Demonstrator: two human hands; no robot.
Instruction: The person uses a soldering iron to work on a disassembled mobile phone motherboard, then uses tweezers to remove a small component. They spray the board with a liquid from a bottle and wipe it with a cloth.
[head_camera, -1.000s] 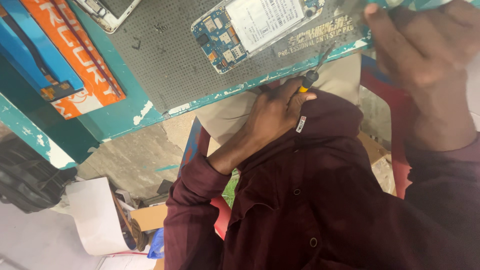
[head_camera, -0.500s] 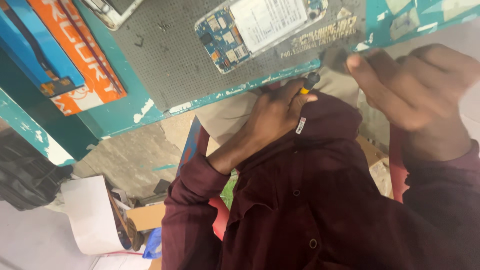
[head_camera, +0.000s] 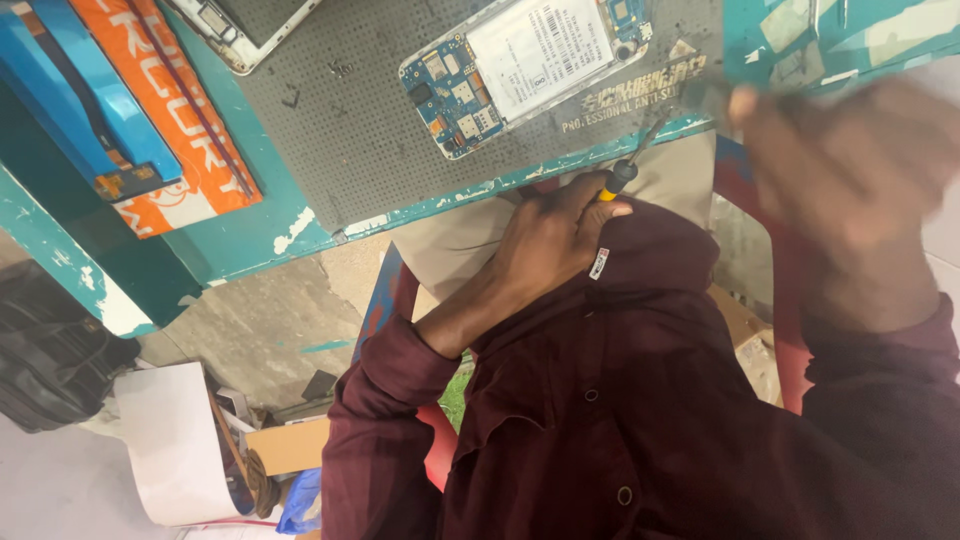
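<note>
Teal and chipped, the surface (head_camera: 250, 235) runs across the top of the frame, with a grey perforated mat (head_camera: 360, 120) laid on it.

At centre, the left hand (head_camera: 555, 240) is curled closed around a small screwdriver (head_camera: 628, 168), whose yellow-and-black handle pokes out above the knuckles; its thin shaft points up toward the mat's lower edge. This hand rests against the maroon shirt (head_camera: 620, 420), just below the surface's edge. The right hand (head_camera: 850, 190), at the right of the frame, is badly blurred (whether it is clenched or loose cannot be told), and it hovers near the right end of the surface.

Above the screwdriver, on the mat, lies an opened phone (head_camera: 525, 65), back cover off, showing a blue circuit board and a white labelled battery; it lies tilted, near the top centre. A second device (head_camera: 240, 25) sits partly cut off at the upper left of the mat. Further left, an orange and blue box (head_camera: 130, 110) lies on the surface. Below, at lower left, a black bag (head_camera: 50, 350), white paper (head_camera: 175, 440) and cardboard (head_camera: 290, 445) lie on the floor.
</note>
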